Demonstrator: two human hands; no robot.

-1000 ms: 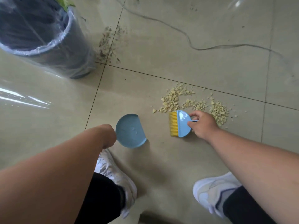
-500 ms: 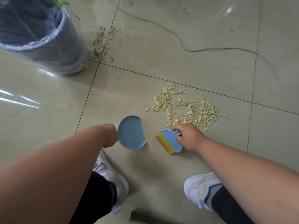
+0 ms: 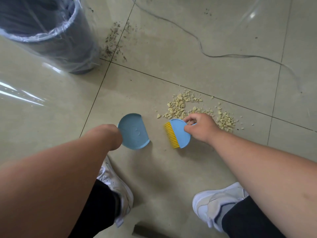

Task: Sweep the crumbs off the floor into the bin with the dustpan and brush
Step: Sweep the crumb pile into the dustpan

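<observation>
A small blue dustpan (image 3: pixel 134 132) lies flat on the tiled floor, its straight open edge facing right. My left hand (image 3: pixel 112 136) grips its left side, fingers mostly hidden behind the wrist. My right hand (image 3: pixel 200 128) holds a blue brush (image 3: pixel 180 133) with yellow bristles pointing left toward the pan, a short gap between them. Pale yellow crumbs (image 3: pixel 180 105) are spread on the floor just beyond the brush and hand. A dark bin (image 3: pixel 51 36) lined with a clear plastic bag stands at the upper left.
Dark fine debris (image 3: pixel 115 43) lies beside the bin on the tile joint. A thin cable (image 3: pixel 214 55) snakes across the far floor. My two white shoes (image 3: pixel 118 189) (image 3: pixel 216 201) are planted below the pan and brush. A dark object (image 3: pixel 145 233) sits at the bottom edge.
The brush swept down and left from the crumb pile, then came back up to the pile's near edge. The crumbs were spread a little. The dustpan and left hand stayed put.
</observation>
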